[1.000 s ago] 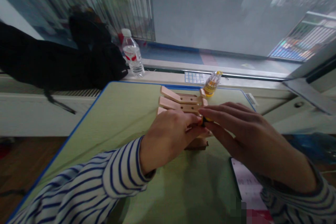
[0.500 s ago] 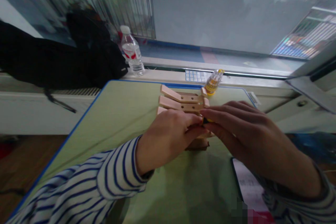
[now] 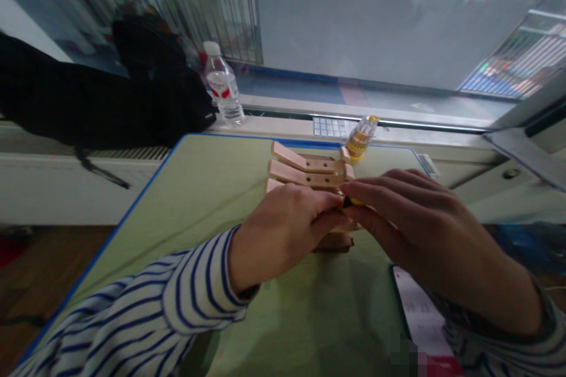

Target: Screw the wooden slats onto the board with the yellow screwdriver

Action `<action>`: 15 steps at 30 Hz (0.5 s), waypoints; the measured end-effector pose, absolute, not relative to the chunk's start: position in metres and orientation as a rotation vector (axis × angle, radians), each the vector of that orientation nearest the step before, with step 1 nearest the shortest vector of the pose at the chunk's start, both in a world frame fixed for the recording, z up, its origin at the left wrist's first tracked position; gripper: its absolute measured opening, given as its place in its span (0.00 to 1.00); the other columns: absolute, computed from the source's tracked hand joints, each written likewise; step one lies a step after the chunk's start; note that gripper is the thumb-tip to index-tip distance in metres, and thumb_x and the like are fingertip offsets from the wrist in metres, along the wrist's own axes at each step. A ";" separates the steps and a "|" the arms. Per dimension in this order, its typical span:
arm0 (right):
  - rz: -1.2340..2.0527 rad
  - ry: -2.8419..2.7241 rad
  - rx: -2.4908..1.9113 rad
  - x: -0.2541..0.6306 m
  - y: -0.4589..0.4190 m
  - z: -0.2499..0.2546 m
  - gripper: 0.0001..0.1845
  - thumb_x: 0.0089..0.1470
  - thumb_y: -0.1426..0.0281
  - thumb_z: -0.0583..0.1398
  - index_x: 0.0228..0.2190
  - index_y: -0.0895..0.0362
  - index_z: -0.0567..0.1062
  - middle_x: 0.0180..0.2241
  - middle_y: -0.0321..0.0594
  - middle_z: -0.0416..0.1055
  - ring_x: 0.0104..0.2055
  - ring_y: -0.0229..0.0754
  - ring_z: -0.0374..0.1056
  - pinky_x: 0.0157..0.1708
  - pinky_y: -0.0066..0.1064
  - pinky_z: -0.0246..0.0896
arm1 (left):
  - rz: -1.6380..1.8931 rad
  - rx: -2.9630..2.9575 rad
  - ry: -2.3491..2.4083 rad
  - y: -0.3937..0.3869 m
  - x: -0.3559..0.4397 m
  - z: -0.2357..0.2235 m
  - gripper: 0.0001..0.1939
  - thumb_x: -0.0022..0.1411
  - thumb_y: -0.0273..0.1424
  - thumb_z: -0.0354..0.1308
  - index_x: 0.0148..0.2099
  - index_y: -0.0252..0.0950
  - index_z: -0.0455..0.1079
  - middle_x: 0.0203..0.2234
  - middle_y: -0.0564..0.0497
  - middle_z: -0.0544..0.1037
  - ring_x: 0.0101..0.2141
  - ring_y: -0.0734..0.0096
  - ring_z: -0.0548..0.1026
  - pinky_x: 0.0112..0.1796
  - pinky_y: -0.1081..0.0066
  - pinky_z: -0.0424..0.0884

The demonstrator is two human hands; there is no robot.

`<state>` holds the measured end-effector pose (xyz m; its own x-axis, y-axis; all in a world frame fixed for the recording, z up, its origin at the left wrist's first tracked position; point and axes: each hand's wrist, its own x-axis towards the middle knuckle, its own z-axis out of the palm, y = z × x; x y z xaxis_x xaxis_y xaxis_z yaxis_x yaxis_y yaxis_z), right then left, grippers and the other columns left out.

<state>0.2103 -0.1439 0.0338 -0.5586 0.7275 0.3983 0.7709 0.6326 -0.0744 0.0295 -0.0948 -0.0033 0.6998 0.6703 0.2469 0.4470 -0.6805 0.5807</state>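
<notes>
A wooden slatted piece [image 3: 305, 179] lies on the table in front of me, with bent, light-coloured slats that have dark round holes. My left hand [image 3: 283, 230] covers its nearer slats, thumb and forefinger closed together at its right side. What those fingers grip is hidden. Against their tips is the dark end of a small yellow-and-black object [image 3: 354, 201]. My right hand [image 3: 411, 224] pinches that object between thumb and forefinger above the wooden piece. Most of the object is covered, so its kind does not show. Both hands nearly touch each other.
The pale green table [image 3: 177, 212] has a blue edge. Behind the wooden piece stands a yellow-capped clear bottle [image 3: 362, 136]. A water bottle [image 3: 224, 91] and black cloth [image 3: 168, 100] rest on the window sill. A phone [image 3: 415, 300] lies by my right forearm.
Both hands keep almost the same place and grip. The yellow part between my right fingers shows slightly more. The wooden piece has not visibly moved on the table.
</notes>
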 end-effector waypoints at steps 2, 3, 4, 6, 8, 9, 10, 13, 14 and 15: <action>-0.154 -2.465 -1.185 0.210 -0.143 0.034 0.14 0.54 0.73 0.57 0.45 0.58 0.69 0.38 0.41 0.73 0.37 0.42 0.66 0.38 0.36 0.60 | 0.622 2.418 0.852 -0.095 0.030 -0.003 0.14 0.64 0.38 0.48 0.43 0.42 0.72 0.36 0.53 0.78 0.37 0.70 0.74 0.41 0.70 0.66; -0.158 -2.464 -1.187 0.210 -0.143 0.034 0.14 0.55 0.73 0.57 0.45 0.58 0.69 0.38 0.41 0.73 0.36 0.42 0.66 0.38 0.36 0.60 | 0.622 2.415 0.849 -0.094 0.030 -0.003 0.14 0.64 0.39 0.48 0.43 0.42 0.72 0.35 0.53 0.78 0.37 0.70 0.74 0.41 0.70 0.66; -0.162 -2.463 -1.190 0.209 -0.143 0.034 0.14 0.55 0.72 0.57 0.45 0.59 0.69 0.38 0.41 0.73 0.36 0.42 0.66 0.38 0.36 0.60 | 0.621 2.411 0.843 -0.094 0.030 -0.003 0.14 0.65 0.39 0.47 0.43 0.42 0.72 0.36 0.53 0.78 0.37 0.71 0.74 0.40 0.71 0.66; -0.175 -2.457 -1.198 0.209 -0.142 0.033 0.14 0.55 0.72 0.57 0.45 0.59 0.70 0.37 0.41 0.73 0.36 0.42 0.66 0.37 0.36 0.60 | 0.617 2.406 0.834 -0.094 0.030 -0.003 0.14 0.65 0.39 0.47 0.44 0.43 0.72 0.36 0.54 0.78 0.37 0.72 0.74 0.38 0.72 0.66; -0.182 -2.449 -1.204 0.209 -0.142 0.033 0.13 0.55 0.72 0.56 0.44 0.59 0.70 0.36 0.40 0.73 0.36 0.42 0.66 0.38 0.36 0.60 | 0.622 2.413 0.839 -0.093 0.029 -0.004 0.14 0.65 0.39 0.47 0.44 0.43 0.72 0.37 0.55 0.78 0.37 0.71 0.74 0.36 0.73 0.66; -0.180 -2.448 -1.204 0.209 -0.142 0.033 0.13 0.55 0.72 0.57 0.44 0.59 0.70 0.36 0.40 0.73 0.36 0.42 0.66 0.38 0.36 0.60 | 0.624 2.422 0.847 -0.093 0.029 -0.004 0.13 0.65 0.38 0.48 0.44 0.43 0.72 0.36 0.55 0.78 0.37 0.71 0.74 0.36 0.72 0.66; -0.179 -2.445 -1.202 0.209 -0.142 0.033 0.13 0.55 0.73 0.57 0.44 0.58 0.70 0.36 0.40 0.73 0.36 0.42 0.66 0.38 0.36 0.60 | 0.629 2.432 0.859 -0.093 0.029 -0.005 0.13 0.64 0.38 0.48 0.44 0.43 0.72 0.36 0.55 0.78 0.36 0.71 0.75 0.36 0.72 0.66; -0.167 -2.437 -1.199 0.208 -0.142 0.033 0.13 0.55 0.72 0.56 0.43 0.58 0.70 0.37 0.41 0.73 0.37 0.41 0.66 0.38 0.35 0.59 | 0.623 2.454 0.901 -0.095 0.028 -0.005 0.13 0.63 0.37 0.49 0.44 0.42 0.73 0.34 0.53 0.78 0.35 0.70 0.74 0.36 0.72 0.67; -0.159 -2.435 -1.199 0.208 -0.142 0.033 0.12 0.56 0.71 0.56 0.44 0.58 0.70 0.37 0.41 0.73 0.36 0.41 0.66 0.38 0.35 0.59 | 0.624 2.455 0.914 -0.095 0.029 -0.004 0.13 0.63 0.37 0.50 0.43 0.42 0.73 0.34 0.52 0.78 0.34 0.70 0.74 0.36 0.72 0.67; -0.154 -2.429 -1.197 0.207 -0.142 0.033 0.12 0.57 0.70 0.55 0.43 0.58 0.70 0.37 0.41 0.74 0.36 0.41 0.67 0.38 0.35 0.59 | 0.631 2.455 0.929 -0.096 0.029 -0.004 0.13 0.62 0.38 0.51 0.43 0.41 0.73 0.33 0.52 0.78 0.34 0.70 0.74 0.36 0.72 0.67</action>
